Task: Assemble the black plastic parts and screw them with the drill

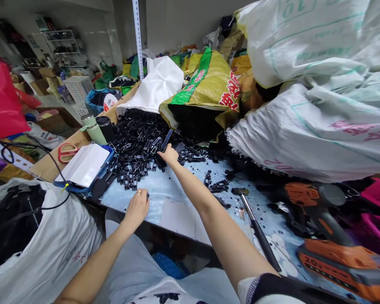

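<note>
A big heap of small black plastic parts [139, 143] lies on the pale blue table [164, 185]. My right hand [169, 155] reaches far into the heap, fingers closed round a long black part [166, 139] that sticks up from it. My left hand [137, 207] rests near the table's front edge, curled into a loose fist with a ring on one finger. A small dark piece shows at its fingertips, too small to name. Loose black parts [217, 185] lie scattered to the right of my right forearm.
A hammer [256, 228] lies right of my arm, an orange power drill [319, 211] beyond it. Large woven sacks [304, 122] and a yellow-green bag [209, 84] crowd the back. Two flasks [98, 126], red scissors [66, 152] and a white pad [85, 164] sit left. A white sack [50, 245] stands by my knee.
</note>
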Motion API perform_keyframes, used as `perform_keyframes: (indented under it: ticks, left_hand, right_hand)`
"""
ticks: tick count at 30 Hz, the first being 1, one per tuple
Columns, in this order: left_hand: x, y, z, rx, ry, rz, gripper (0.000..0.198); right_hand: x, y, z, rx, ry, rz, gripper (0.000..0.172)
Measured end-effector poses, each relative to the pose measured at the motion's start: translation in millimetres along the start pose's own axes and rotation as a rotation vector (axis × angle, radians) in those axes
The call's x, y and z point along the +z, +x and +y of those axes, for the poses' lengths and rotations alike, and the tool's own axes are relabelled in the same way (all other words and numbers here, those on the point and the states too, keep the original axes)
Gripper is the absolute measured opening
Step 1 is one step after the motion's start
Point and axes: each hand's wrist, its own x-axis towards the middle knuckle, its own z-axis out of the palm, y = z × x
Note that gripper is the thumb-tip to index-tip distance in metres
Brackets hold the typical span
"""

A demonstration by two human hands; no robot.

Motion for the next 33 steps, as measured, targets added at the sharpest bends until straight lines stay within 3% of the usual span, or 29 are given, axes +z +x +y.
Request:
perform_keyframes:
  ticks: [4, 9, 13, 17, 21, 26, 30, 33]
  left_hand:
    - [9.7, -0.4, 23.6, 0.182, -0.057, -0.054, 0.031]
    - [45.4, 3.8, 38.2, 0.270, -0.048, -0.116, 0.016]
    - [64.6, -5.3, 33.1, 0.247, -0.117, 0.002, 0.027]
    - [69.7, -12.2, 27.7, 0.263, -0.172, 0.045, 0.033]
    - [68.5, -13.1, 26.0, 0.304, -0.206, 0.020, 0.036]
    - [68.1, -13.6, 23.4, 0.298, -0.207, 0.006, 0.038]
    - [69.4, -14.7, 20.1, 0.321, -0.169, 0.004, 0.028]
    - [69.2, -15.0, 20.3, 0.346, -0.158, 0.009, 0.024]
  right_hand:
    - [-1.6, 0.9, 12.8, 0.117, 0.113, -0.015, 0.053]
    - [-7.8, -23.2, 41.8, 0.051, 0.110, -0.026, 0.036]
    - [-1.9, -27.8, 19.2, 0.034, 0.106, 0.019, 0.043]
    - [-3.4, -17.4, -12.8, 0.133, 0.307, 0.010, 0.055]
    - [-12.7, -20.5, -6.6, 0.174, 0.490, -0.070, 0.059]
    - [-25.6, -77.6, 49.4, 0.138, 0.729, -0.248, 0.045]
    - [-41.7, -148.7, 102.4, 0.081, 1.171, -0.538, 0.033]
    - [-53.2, -192.6, 130.2, 0.064, 1.251, -0.543, 0.037]
